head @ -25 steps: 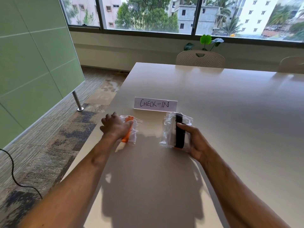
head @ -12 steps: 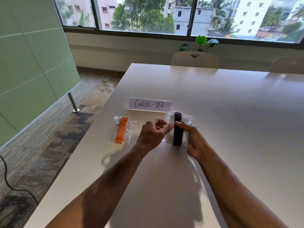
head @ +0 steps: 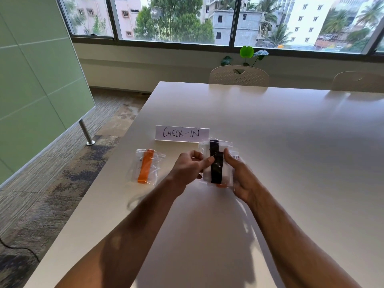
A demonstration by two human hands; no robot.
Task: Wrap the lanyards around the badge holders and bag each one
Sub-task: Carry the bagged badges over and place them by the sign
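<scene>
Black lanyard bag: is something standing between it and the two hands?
Nothing visible. The left hand and right hand already touch the black lanyard bag; the orange lanyard bag lies apart, further left.

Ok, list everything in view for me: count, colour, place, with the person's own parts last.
table: one, white, fills the middle and right.
sign: one, white, handwritten CHECK-IN, standing on the table beyond the bags.
orange lanyard bag: one, clear bag with an orange strap, flat on the table, left of the hands.
black lanyard bag: one, clear bag with a black strap, between both hands.
chairs: two, white, at the table's far side.
plant: one, green, behind the nearer chair.
partition: one, pale green, far left.
windows: along the back wall.
left hand: grip on the black lanyard bag's left side.
right hand: grip on its right side.
</scene>
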